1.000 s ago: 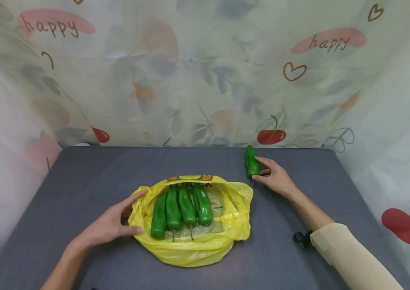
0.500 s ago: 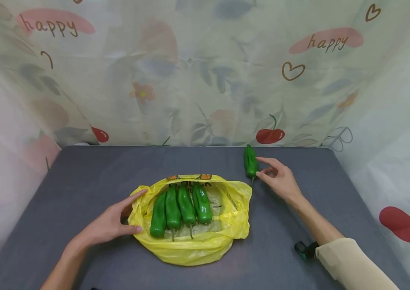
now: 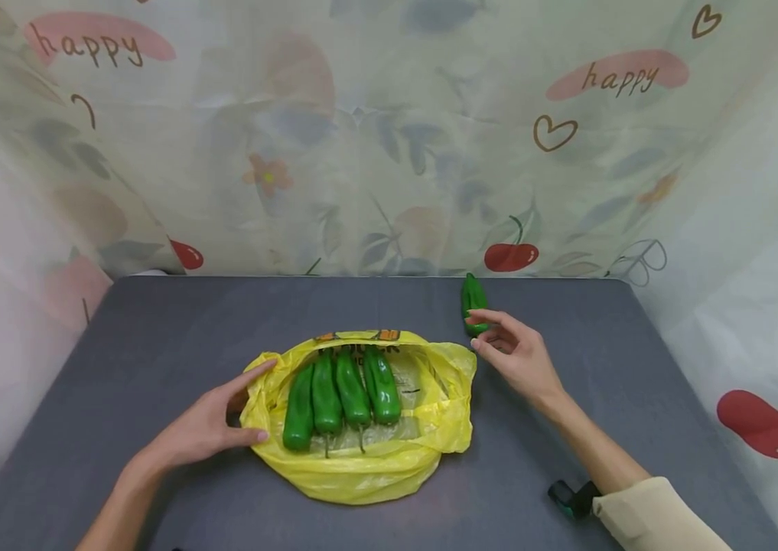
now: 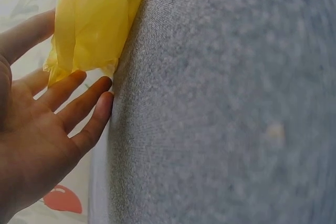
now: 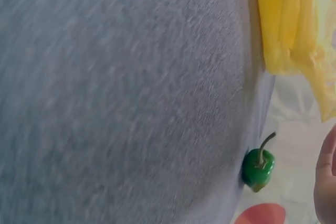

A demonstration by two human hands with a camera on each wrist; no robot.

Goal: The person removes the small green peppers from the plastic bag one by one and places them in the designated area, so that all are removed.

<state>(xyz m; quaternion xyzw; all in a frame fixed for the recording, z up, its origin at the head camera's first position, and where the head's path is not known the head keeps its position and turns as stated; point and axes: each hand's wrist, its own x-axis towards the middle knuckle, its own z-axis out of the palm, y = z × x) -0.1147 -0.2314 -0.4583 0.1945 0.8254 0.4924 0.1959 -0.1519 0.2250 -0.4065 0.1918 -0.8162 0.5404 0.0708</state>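
An open yellow plastic bag [image 3: 361, 484] sits mid-table with several long green peppers [image 3: 325, 405] side by side in its mouth. My left hand [image 3: 199, 430] touches the bag's left edge with thumb and fingers spread; the left wrist view shows the fingers loosely extended beside the yellow plastic [image 4: 97, 19]. Another green pepper [image 3: 473, 293] lies alone near the table's back edge. Over its stem end in the head view is my right hand [image 3: 522, 360], holding nothing, thumb and forefinger apart. In the right wrist view that pepper [image 5: 257, 169] lies apart from the hand [image 5: 326, 182].
A grey cloth covers the table [image 3: 175, 337]. A printed curtain [image 3: 361, 153] hangs behind it and along both sides. A small black device [image 3: 573, 499] shows at the right wrist, by the cream sleeve [image 3: 650, 516].
My right hand let go of the lone pepper, drew back to the right, then came left and nearer, now overlapping its stem end. The left hand and bag stayed in place.
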